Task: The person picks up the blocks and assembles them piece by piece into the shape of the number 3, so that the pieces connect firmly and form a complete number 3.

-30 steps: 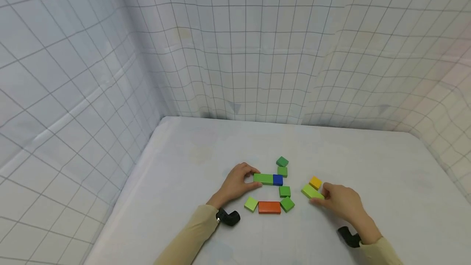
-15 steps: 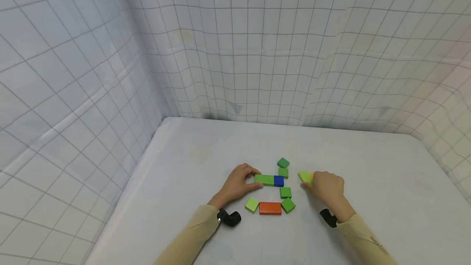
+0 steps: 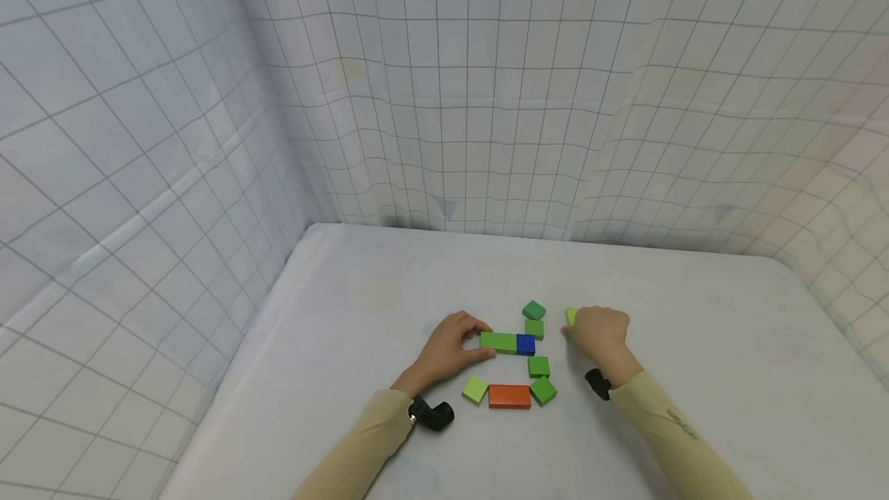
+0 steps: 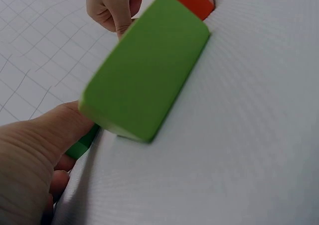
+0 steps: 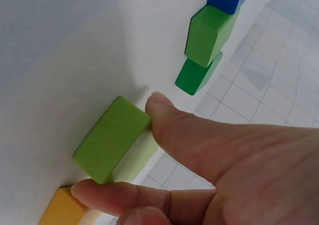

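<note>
In the head view, my left hand [image 3: 447, 346] pinches the left end of a long green block [image 3: 498, 342], thumb on the near side and fingers on the far side. A blue cube [image 3: 525, 344] abuts that block's right end. My right hand [image 3: 601, 334] pinches a lime-green block [image 5: 112, 140] between thumb and index finger, to the right of the other blocks. A yellow block [image 5: 62, 210] lies right at the index fingertip in the right wrist view; the hand hides it in the head view.
Two green blocks [image 3: 534, 329] stand beyond the blue cube, the farther one [image 3: 534, 309] turned at an angle. Nearer are another green block [image 3: 539, 366], a tilted green one [image 3: 543, 390], a red block [image 3: 510, 396] and a lime cube [image 3: 475, 390]. A white gridded curtain [image 3: 444, 99] rises behind the table.
My right hand has moved the lime-green block away from me and a little left, turning it. The yellow block has dropped out of sight behind that hand. My left hand stays in place.
</note>
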`<state>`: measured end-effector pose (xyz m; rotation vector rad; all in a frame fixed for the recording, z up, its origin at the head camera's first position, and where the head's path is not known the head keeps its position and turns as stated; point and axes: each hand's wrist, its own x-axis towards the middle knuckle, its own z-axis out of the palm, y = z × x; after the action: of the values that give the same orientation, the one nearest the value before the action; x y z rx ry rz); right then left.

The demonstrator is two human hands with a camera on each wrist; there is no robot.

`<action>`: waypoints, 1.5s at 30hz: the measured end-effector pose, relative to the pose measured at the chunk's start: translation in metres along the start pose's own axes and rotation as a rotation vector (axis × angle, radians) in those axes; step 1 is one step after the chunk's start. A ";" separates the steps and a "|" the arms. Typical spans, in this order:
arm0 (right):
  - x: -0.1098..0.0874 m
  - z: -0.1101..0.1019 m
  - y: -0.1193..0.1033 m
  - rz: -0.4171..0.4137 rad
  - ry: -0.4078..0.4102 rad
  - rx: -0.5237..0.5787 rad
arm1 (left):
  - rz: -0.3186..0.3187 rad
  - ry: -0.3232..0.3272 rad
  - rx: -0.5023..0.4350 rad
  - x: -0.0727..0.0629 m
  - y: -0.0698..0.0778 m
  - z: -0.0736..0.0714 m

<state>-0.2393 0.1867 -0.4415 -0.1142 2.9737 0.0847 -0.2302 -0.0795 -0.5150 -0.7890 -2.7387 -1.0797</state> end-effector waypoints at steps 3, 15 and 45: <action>0.009 -0.001 -0.003 0.002 0.000 0.001 | -0.005 -0.004 0.000 0.000 0.001 0.000; 0.057 -0.015 -0.001 0.007 -0.027 0.065 | 0.006 0.007 0.007 0.001 0.000 0.000; 0.112 0.005 -0.003 -0.162 -0.176 0.890 | -0.016 -0.015 -0.002 0.002 -0.001 0.001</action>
<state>-0.3486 0.1761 -0.4656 -0.2100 2.5305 -1.1479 -0.2319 -0.0787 -0.5155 -0.7799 -2.7609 -1.0837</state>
